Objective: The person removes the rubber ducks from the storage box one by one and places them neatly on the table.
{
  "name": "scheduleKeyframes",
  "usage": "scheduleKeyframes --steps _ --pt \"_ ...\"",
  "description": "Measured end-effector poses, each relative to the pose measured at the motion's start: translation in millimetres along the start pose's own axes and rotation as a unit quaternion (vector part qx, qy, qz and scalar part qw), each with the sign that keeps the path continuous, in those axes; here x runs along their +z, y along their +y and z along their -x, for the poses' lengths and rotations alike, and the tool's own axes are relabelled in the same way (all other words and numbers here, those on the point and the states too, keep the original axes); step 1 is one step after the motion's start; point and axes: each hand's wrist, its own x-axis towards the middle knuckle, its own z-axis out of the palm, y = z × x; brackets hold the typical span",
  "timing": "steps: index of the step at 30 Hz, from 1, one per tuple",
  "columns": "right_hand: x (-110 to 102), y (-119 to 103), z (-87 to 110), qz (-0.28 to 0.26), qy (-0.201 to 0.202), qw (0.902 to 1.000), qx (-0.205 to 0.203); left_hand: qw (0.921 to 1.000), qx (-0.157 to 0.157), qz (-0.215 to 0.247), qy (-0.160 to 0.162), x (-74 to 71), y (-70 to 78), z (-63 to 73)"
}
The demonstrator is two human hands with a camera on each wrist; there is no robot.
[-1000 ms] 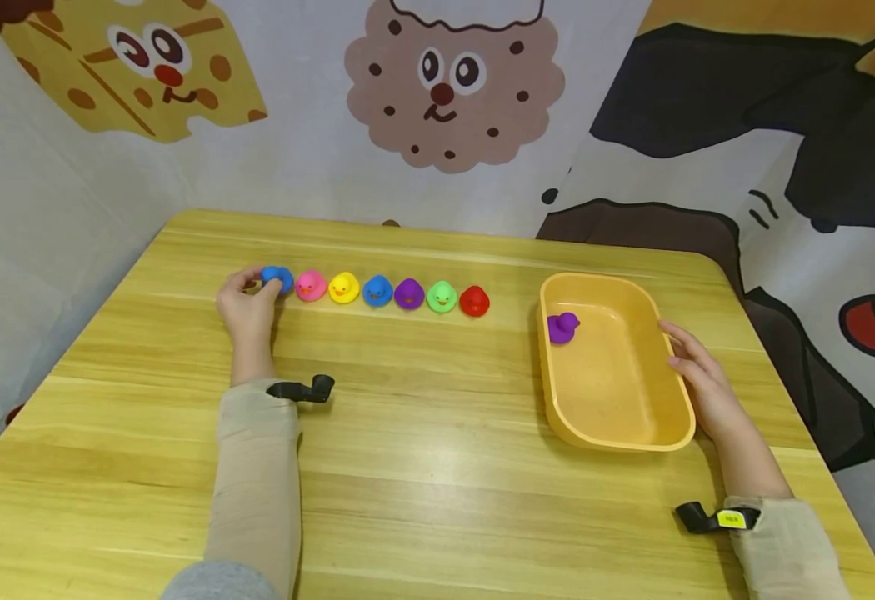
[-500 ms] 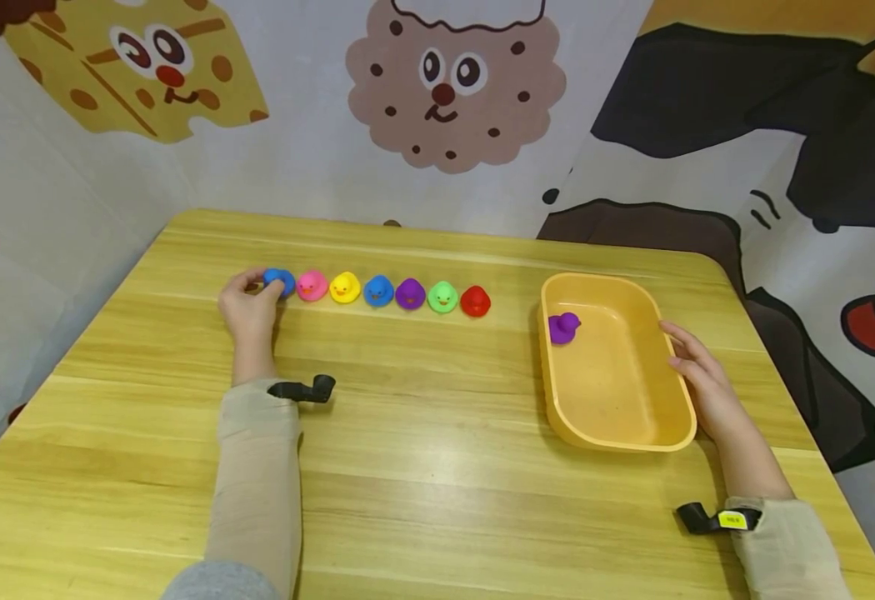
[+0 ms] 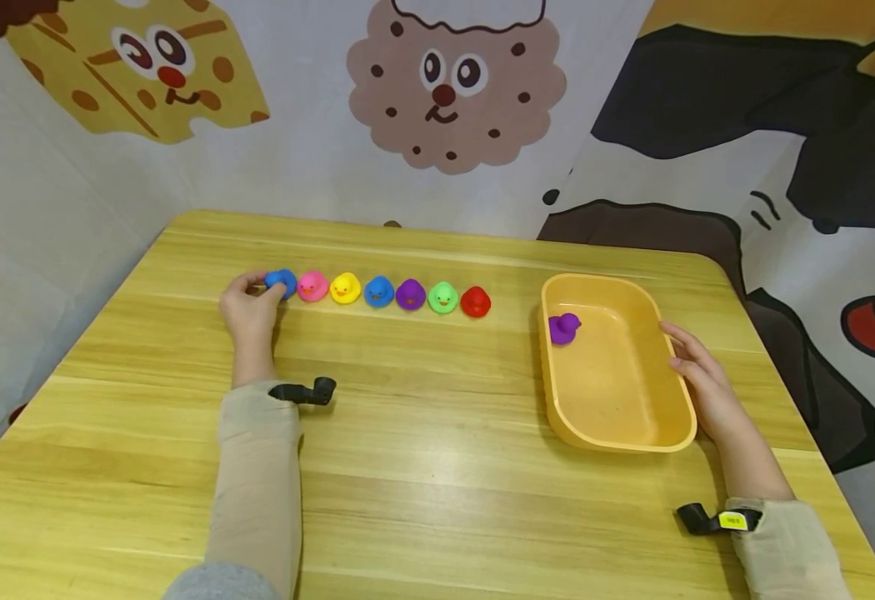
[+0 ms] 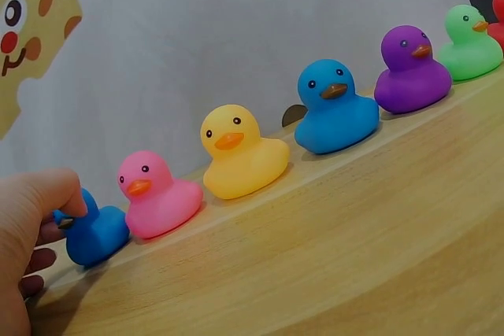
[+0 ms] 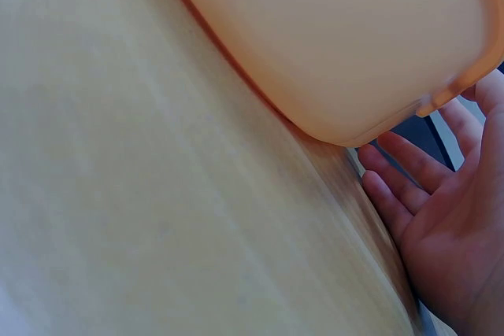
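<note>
At the left end of a row of rubber ducks, my left hand [image 3: 248, 310] pinches a blue rubber duck [image 4: 98, 234] that stands on the table with its beak toward the palm. Part of its head is hidden behind a finger. Right beside it sits a pink duck [image 3: 313, 287], followed by yellow [image 3: 345, 288], blue [image 3: 379, 292], purple [image 3: 411, 294], green [image 3: 443, 297] and red [image 3: 476, 302] ducks. My right hand [image 3: 707, 387] rests with relaxed fingers [image 5: 402, 182] against the right side of a yellow plastic basin [image 3: 617, 443].
One purple duck [image 3: 563, 328] lies inside the basin by its left wall. The wooden table [image 3: 437, 500] backs onto a cartoon-printed cloth [image 3: 295, 167]. Black wrist cameras stick out from both sleeves [image 3: 261, 467].
My left hand has edged slightly to the right with the blue duck, closer to the pink one. The right hand and basin have stayed put.
</note>
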Motion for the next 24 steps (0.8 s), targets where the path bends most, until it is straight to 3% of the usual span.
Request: scheduleKeyframes --steps 8,12,20,24 --pt "0.5 -0.3 -0.4 -0.005 -0.004 1.0000 0.002 0.9998 -0.006 0.014 -0.010 -3.2 0.6 -0.2" --pt "0.8 -0.6 -0.7 -0.005 -0.004 1.0000 0.004 0.9994 0.003 0.035 0.003 -6.2 5.1 -1.5" --pt "0.3 -0.9 -0.5 -0.004 -0.003 1.0000 0.005 0.9961 0.031 0.079 0.022 -14.7 30.1 -2.0" --pt "0.3 -0.9 -0.3 -0.002 -0.002 1.0000 0.005 0.9934 0.065 0.092 0.024 -16.1 45.1 1.0"
